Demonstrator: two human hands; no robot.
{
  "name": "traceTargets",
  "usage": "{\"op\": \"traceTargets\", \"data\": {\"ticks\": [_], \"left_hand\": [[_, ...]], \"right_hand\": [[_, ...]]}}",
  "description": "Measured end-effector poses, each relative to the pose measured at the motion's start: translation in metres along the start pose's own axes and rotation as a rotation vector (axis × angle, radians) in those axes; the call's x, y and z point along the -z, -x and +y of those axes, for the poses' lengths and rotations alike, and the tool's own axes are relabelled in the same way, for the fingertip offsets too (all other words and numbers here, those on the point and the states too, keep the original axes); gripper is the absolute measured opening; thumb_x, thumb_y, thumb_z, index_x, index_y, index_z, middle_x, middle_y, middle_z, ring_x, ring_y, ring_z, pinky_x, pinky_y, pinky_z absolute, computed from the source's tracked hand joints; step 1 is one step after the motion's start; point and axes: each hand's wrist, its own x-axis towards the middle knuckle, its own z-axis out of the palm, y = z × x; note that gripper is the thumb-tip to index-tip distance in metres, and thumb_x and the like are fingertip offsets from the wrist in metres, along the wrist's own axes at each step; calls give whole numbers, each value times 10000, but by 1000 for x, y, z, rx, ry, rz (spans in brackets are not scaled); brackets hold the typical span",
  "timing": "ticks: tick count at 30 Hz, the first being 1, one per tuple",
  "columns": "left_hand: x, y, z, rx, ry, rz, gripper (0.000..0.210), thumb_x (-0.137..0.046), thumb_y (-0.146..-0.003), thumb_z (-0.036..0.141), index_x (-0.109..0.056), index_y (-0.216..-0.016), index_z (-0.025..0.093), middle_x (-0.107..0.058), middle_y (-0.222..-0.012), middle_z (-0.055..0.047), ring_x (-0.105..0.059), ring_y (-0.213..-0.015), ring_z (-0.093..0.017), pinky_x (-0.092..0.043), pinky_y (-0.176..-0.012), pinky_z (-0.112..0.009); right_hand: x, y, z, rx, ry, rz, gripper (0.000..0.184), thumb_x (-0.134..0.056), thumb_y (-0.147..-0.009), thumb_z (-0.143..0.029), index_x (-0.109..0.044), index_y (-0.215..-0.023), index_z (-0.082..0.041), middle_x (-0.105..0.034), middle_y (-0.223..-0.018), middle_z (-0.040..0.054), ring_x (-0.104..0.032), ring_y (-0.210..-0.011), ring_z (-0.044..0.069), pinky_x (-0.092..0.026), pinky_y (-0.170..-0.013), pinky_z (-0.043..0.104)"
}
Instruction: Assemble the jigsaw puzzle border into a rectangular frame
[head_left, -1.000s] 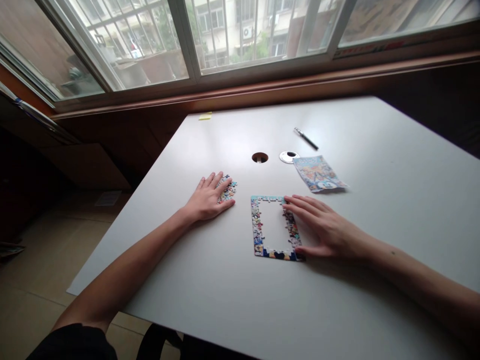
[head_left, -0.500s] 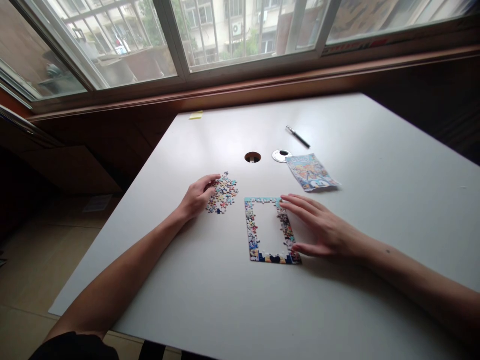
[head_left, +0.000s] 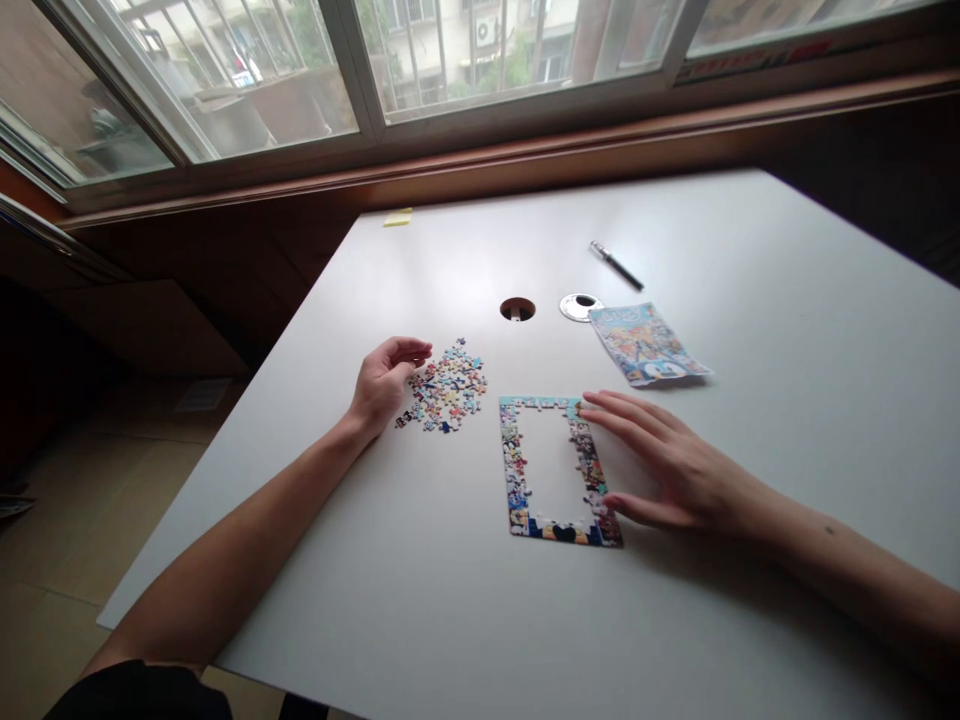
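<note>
Centrally, on a white table (head_left: pixel 450 610), lies a puzzle border (head_left: pixel 514 470), a rectangle of joined jigsaw pieces, straight along its outer edge and knobbly along its inner one, with white tabletop showing through the middle. At the border's right side is the right hand (head_left: pixel 686 470), its thumb and fingers spread wide, the fingertips by the far right corner and the thumb lower along the same edge. Left of the border and slightly farther off, loose pieces (head_left: pixel 452 385) lie in a flat, ragged heap, a strip of tabletop running between heap and border. Farther left of the border, at the heap's outer edge, is the left hand (head_left: pixel 381 388), fingers curled toward the thumb in a narrow shape; whether they pinch a piece cannot be told. Beyond the border sit a round hole (head_left: pixel 517 309) and, right of that, a silver cover (head_left: pixel 577 307). Beyond and to the border's right lies a printed sheet (head_left: pixel 649 342), with a pen (head_left: pixel 616 266) farther back. Well beyond the border, to its left, a yellow sticker (head_left: pixel 397 217) marks the table's far edge; the near edge is well apart from the border, with white surface between
</note>
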Motion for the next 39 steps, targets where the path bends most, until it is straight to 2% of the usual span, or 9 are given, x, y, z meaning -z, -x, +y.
{"op": "traceTargets", "data": {"ticks": [6,14,19,26,32,35,39], "left_hand": [[2,-1,-2,21,-56,16,221,-642,-759,167,-723,-965,161,-734,-994,-59,-676,-960,-197,-542,-916,-348],[0,2,4,5,-88,5,90,-695,-771,202,-670,-850,169,-673,-863,-21,-608,-800,-146,-488,-735,-262],[0,3,4,-2,-54,8,97,-700,-759,184,-618,-808,169,-654,-874,-22,-574,-793,-137,-438,-677,-233],[1,3,5,23,-8,6,136,-676,-741,165,-544,-775,167,-639,-874,-24,-526,-735,-118,-352,-583,-208],[1,2,6,26,-16,-10,132,-675,-757,186,-546,-777,165,-629,-861,-14,-469,-639,-88,-318,-537,-205],[3,-1,6,17,-74,-1,112,-674,-791,222,-577,-809,168,-629,-841,-3,-443,-595,-79,-318,-524,-211],[10,-6,5,-83,-322,26,75,-634,-845,232,-666,-880,175,-668,-854,-14,-556,-706,-120,-417,-618,-235]], "right_hand": [[-2,2,2,-18,-5,4,870,-682,-848,-484,-265,-1594,-320,-397,-1611,96,-389,-1463,386,-420,-1160,585],[-2,2,2,-37,-19,3,880,-685,-841,-492,-263,-1596,-332,-411,-1603,84,-404,-1451,389,-408,-1172,569],[2,0,-3,-14,19,-6,876,-694,-834,-488,-273,-1579,-301,-440,-1575,115,-419,-1441,383,-388,-1178,572],[3,-1,-3,17,38,-11,814,-690,-841,-466,-334,-1534,-234,-452,-1553,172,-414,-1440,384,-421,-1140,597],[2,0,-2,21,41,-5,795,-683,-846,-452,-337,-1532,-246,-443,-1561,164,-412,-1442,383,-431,-1132,605],[1,2,0,18,43,-3,803,-685,-844,-452,-334,-1538,-254,-444,-1564,155,-411,-1443,385,-437,-1128,605],[-1,3,2,24,44,8,802,-680,-844,-449,-338,-1542,-255,-457,-1557,148,-419,-1439,386,-439,-1128,608]]}}
